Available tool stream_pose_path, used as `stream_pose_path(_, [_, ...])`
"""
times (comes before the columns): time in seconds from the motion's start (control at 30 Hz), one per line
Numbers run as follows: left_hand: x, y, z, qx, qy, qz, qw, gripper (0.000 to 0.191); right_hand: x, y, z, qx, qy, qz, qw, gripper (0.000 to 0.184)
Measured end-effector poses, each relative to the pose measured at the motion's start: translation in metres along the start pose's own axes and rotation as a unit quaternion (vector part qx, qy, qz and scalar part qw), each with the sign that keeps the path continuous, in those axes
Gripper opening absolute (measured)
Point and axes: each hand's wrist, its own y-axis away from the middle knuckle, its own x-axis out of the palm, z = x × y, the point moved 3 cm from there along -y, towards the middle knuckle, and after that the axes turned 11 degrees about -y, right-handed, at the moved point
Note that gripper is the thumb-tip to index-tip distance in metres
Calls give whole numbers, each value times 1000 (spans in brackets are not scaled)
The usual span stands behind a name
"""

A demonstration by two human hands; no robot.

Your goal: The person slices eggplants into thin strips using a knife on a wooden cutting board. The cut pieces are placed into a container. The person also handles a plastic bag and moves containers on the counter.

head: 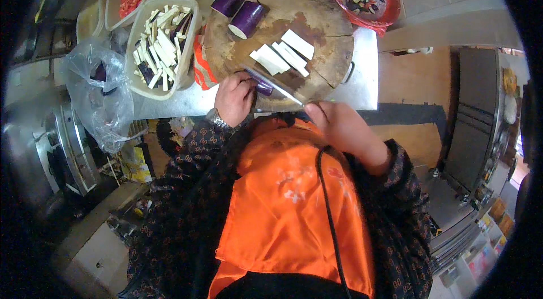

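My right hand (pixel 328 114) grips the handle of a kitchen knife, whose blade (pixel 278 88) slants up to the left over a round wooden chopping block (pixel 335 10). Under the blade lies a piece of purple eggplant (pixel 264 87), and the fingers of my left hand (pixel 234 95) press on its left end. Beyond the blade rest several pale eggplant slices (pixel 271 58), some overlapping. Two larger eggplant chunks with glossy purple skin, the nearer one (pixel 247 18) showing a pale cut face, sit at the block's far left.
Left of the block stands a plastic tub (pixel 135 83) of eggplant strips, with chopped red pieces (pixel 130 1) in another tub behind. A clear plastic bag (pixel 102 104) hangs at the table's left edge. A red-lined bowl (pixel 392 0) of scraps is at the far right.
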Motion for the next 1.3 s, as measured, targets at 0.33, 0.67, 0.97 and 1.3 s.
stream_pose_path(0.33, [5, 3, 2, 6, -4, -52, 999, 27, 8, -27, 16, -219, 81, -26, 972, 43])
stream_pose_path(0.67, [5, 6, 11, -12, 29, -20, 999, 14, 28, -43, -1, -27, -68, 51, 996, 45])
stream_pose_path(0.97, [-60, -91, 37, -99, 114, -118, 982, 20, 15, -6, -14, -92, 13, 74, 993, 43])
stream_pose_path(1.3, [40, -184, -38, 211, -124, 225, 943, 40, 15, 10, -30, -59, 34, 24, 997, 45])
